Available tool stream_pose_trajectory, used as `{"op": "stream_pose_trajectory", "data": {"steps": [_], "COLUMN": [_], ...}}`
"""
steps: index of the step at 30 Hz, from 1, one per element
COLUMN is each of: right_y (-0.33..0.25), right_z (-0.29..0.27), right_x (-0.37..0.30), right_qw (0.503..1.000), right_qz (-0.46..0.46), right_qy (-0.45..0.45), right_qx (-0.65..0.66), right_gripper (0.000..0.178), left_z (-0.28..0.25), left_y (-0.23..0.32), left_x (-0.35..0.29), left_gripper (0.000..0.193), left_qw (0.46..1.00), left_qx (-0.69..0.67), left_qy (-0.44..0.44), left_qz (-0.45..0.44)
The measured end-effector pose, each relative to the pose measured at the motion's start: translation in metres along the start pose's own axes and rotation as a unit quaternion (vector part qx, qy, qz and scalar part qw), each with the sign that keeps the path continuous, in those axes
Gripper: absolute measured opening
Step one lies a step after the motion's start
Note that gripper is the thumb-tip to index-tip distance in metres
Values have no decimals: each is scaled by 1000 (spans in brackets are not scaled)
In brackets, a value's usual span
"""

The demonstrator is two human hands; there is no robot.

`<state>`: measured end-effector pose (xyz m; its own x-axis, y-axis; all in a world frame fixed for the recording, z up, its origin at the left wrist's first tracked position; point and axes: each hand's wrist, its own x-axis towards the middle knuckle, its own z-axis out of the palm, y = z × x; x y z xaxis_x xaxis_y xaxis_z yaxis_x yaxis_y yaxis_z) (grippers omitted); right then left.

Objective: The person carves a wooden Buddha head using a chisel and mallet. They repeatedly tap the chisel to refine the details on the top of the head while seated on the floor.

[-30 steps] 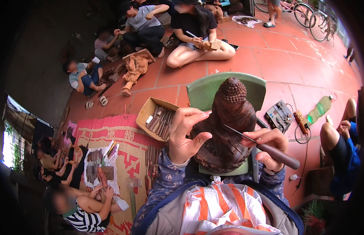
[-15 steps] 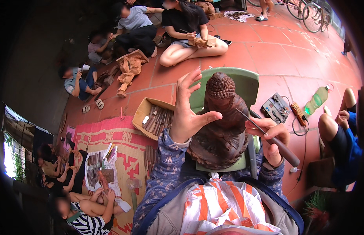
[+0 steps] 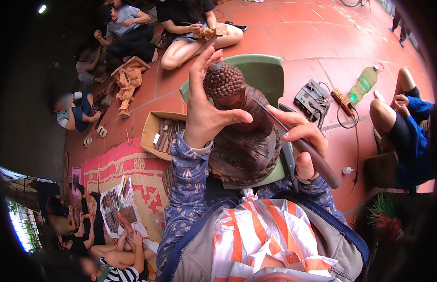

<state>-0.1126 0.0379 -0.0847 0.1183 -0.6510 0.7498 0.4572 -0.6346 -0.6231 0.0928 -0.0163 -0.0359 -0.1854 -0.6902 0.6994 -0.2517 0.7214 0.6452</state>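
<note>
A dark brown seated Buddha carving (image 3: 246,136) with a knobbly head stands in front of me on a green plastic chair (image 3: 270,75), leaning a little to the left. My left hand (image 3: 204,103) is open beside its head, fingers up and thumb stretched across the face area, which it partly covers. Whether the fingers touch the head I cannot tell. In my right hand (image 3: 305,138) is a carving chisel (image 3: 317,164) with a thick dark handle. Its thin metal shaft points up-left toward the statue's shoulder; contact is unclear.
Left of the chair, a cardboard box (image 3: 155,136) holds several carving tools. A grey control box (image 3: 312,98), an orange power strip (image 3: 343,101) with cords and a green bottle (image 3: 364,84) lie right. Several people sit around, some with carvings. A reddish wooden figure (image 3: 129,89) lies on the tiles.
The whole view has shifted, so most surroundings sit further left. My left hand is now closer around the statue's head, and the statue leans more left. My right hand still holds the chisel.
</note>
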Motion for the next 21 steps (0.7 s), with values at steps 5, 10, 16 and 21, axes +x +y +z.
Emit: {"op": "stream_pose_trajectory", "data": {"steps": [5, 10, 16, 21], "right_y": [14, 20, 19, 23], "right_z": [7, 18, 24, 34], "right_x": [13, 22, 26, 23], "right_qw": [992, 981, 980, 990], "right_qz": [-93, -117, -115, -107], "right_qy": [-73, -106, -112, -63], "right_qx": [-49, -113, -117, -67], "right_gripper": [34, 37, 37, 26], "left_z": [4, 3, 6, 7], "left_y": [2, 5, 3, 6], "left_x": [5, 7, 3, 2], "left_gripper": [123, 111, 100, 100], "left_qw": [996, 986, 973, 962], "left_qx": [-89, -153, -216, -253], "left_qy": [21, 0, 10, 11], "left_qz": [-19, -67, -85, -106]}}
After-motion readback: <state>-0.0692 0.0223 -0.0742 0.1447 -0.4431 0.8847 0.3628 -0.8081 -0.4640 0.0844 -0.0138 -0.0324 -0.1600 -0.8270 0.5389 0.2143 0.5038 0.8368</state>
